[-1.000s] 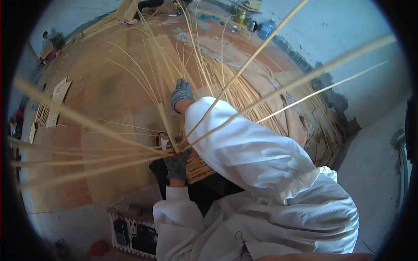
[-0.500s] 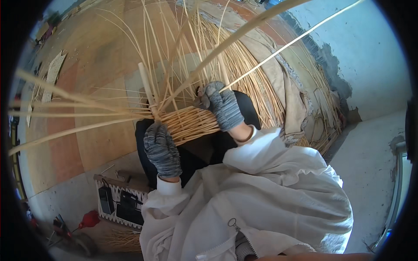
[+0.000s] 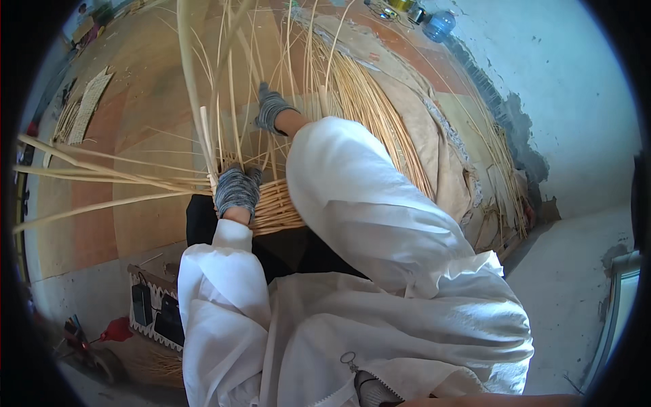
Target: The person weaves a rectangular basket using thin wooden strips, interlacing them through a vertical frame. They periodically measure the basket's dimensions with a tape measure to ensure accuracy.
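A partly woven wicker basket [image 3: 277, 205] rests over my dark-trousered knees, with long loose rods standing up from its far side and fanning out left. My left hand [image 3: 237, 190], in a grey striped knit glove, is closed around its left end beside a short thick peg [image 3: 205, 129]. Beyond the basket, my right hand [image 3: 274, 110], gloved alike, reaches among the upright rods. Its fingertips are against or close to a rod; blur hides whether they grip it. A thick pale rod [image 3: 186, 47] rises past the peg. My right sleeve covers the basket's right part.
A large bundle of wicker rods [image 3: 380, 112] lies on brown cloth [image 3: 434, 136] to the right, near a patched wall [image 3: 563, 88]. Left of my legs stands a crate [image 3: 152, 305] with dark devices. A blue water jug [image 3: 439, 26] is at the far right.
My right hand has left the basket's right rim and moved forward and left. The thick rod has swung from upper right to upper left. My left hand has shifted slightly up and left.
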### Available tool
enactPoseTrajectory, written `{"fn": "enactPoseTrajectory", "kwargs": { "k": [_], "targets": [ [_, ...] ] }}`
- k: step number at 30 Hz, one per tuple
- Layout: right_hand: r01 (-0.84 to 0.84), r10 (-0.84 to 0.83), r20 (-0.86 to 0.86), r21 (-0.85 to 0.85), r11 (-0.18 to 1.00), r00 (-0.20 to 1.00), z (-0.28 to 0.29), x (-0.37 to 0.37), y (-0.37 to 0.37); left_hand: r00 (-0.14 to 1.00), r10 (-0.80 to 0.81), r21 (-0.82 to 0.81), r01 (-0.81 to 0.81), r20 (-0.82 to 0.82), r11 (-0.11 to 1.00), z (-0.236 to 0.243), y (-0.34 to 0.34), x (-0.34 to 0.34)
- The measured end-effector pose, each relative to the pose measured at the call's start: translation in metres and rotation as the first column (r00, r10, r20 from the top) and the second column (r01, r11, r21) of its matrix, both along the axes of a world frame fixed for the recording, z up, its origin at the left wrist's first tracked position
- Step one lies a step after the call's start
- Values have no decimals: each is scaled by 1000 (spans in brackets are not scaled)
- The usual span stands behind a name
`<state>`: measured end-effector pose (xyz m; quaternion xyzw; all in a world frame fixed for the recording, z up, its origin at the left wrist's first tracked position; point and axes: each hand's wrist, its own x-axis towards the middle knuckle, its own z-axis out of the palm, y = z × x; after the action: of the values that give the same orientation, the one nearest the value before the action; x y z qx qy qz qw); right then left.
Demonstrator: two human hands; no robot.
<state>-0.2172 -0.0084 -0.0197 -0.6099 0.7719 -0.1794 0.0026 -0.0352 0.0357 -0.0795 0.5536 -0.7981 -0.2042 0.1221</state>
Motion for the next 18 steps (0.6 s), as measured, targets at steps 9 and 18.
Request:
{"fn": "enactPoseTrajectory", "kwargs": {
  "k": [9,18],
  "targets": [
    [298,560,819,-569,766,127,-26,13,161,986,-24,238,64,-167,969,19,-10,15],
    [113,387,881,-370,922,-274,-11,-44,183,909,-402,-522,396,107,756,46,78,-33]
  ]
}}
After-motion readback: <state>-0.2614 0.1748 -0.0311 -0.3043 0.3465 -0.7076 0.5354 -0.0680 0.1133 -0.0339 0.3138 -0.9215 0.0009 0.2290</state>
